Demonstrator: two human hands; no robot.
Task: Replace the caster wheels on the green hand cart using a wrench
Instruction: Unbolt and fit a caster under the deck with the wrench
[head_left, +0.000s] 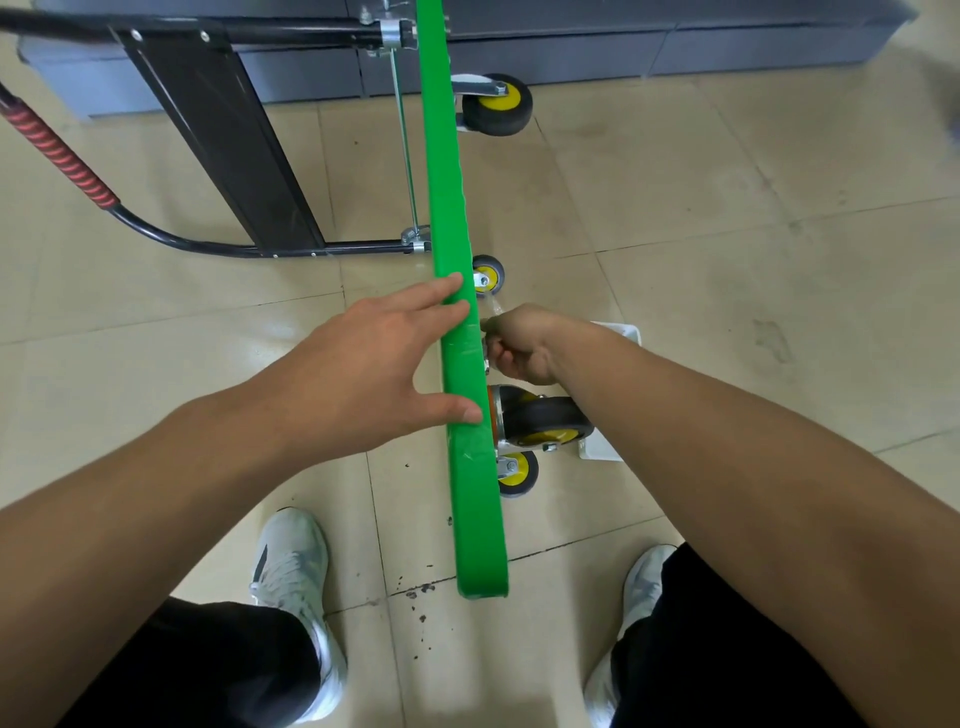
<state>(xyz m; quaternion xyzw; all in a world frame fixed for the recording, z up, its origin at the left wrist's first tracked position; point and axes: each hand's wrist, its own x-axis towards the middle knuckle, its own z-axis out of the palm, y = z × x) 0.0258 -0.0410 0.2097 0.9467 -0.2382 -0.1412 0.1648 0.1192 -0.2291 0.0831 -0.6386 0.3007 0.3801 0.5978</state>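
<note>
The left hand (363, 374) lies flat on the green cart (457, 249), while the right hand (524, 345) pinches a small metal part (487, 358) just beyond the wheel (545, 418).

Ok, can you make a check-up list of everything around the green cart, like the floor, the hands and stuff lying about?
Surface: beige tiled floor, dark crumbs near the platform's near end.
Job's things: green cart platform stood on edge; large caster wheel and smaller ones on its underside; wrench not clearly seen.
Clutter: white object partly hidden by the right arm.
Hands: left hand flat against the platform; right hand curled round a small metal piece, unclear what.
Cables: nothing seen.
Surroundings: grey cabinet, red-gripped cart handle, person's white shoes.
</note>
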